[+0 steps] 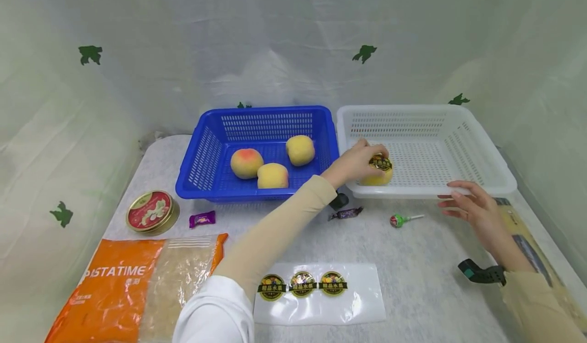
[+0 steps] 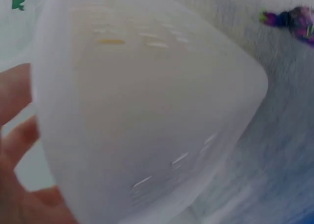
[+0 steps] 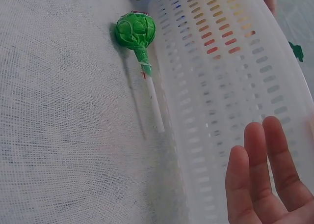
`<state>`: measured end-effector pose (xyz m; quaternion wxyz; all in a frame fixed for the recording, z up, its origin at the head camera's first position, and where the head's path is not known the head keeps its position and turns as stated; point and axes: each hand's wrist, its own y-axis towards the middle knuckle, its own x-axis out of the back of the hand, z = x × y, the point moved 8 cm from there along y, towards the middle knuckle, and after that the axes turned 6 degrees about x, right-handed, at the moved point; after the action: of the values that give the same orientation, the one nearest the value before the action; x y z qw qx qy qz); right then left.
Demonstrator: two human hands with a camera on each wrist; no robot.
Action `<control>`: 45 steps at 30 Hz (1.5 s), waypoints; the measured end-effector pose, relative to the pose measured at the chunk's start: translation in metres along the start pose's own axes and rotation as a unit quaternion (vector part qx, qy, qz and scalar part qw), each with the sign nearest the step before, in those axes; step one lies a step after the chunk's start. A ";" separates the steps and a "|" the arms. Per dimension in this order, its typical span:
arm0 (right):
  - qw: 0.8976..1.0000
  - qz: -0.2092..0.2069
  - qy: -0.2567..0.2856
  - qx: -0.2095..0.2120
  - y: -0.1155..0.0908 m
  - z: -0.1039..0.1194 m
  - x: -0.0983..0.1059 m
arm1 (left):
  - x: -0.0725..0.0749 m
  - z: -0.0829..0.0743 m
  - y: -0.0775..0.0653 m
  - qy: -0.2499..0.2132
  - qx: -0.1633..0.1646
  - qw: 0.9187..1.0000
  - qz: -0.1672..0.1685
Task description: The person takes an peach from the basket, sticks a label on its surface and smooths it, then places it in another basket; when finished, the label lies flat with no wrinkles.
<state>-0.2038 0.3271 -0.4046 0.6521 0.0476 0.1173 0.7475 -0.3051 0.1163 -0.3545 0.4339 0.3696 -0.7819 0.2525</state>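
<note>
In the head view my left hand [image 1: 354, 163] reaches over the front left corner of the white basket [image 1: 399, 109]. Its fingers and thumb curl round a yellow peach [image 1: 378, 178] that bears a black-and-gold label [image 1: 381, 163]. The basket's wall hides that peach from the left wrist view. Near the front rim my right hand [image 1: 477, 209] holds nothing, its fingers loosely extended; in the right wrist view the fingers [image 3: 280, 157] are spread beside the slotted wall. Three peaches [image 1: 246, 163] lie in the blue basket [image 1: 266, 111] on the left.
A clear sheet [image 1: 362, 297] with three labels lies in front. A lollipop [image 1: 398, 221] and a dark-wrapped candy [image 1: 346, 213] lie before the baskets. Leftward are a purple candy [image 1: 202, 219], a round tin [image 1: 150, 211] and an orange bag [image 1: 114, 292]. A tan package [image 1: 534, 241] is at right.
</note>
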 end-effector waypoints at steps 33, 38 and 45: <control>0.994 0.067 -0.079 -0.021 -0.002 0.032 -0.038 | 0.077 0.109 -0.202 -0.481 0.072 0.869 -0.090; 0.987 0.109 -0.110 0.032 0.020 0.053 -0.081 | 0.056 0.138 -0.240 -0.462 0.126 0.874 -0.086; 0.979 0.168 -0.109 0.044 0.063 0.061 -0.158 | 0.035 0.177 -0.262 -0.506 0.196 0.831 -0.122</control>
<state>-0.2283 0.1703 -0.3179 0.5234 0.1764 0.0692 0.8308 -0.1961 -0.1801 -0.3925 -0.0760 0.6155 -0.7748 0.1228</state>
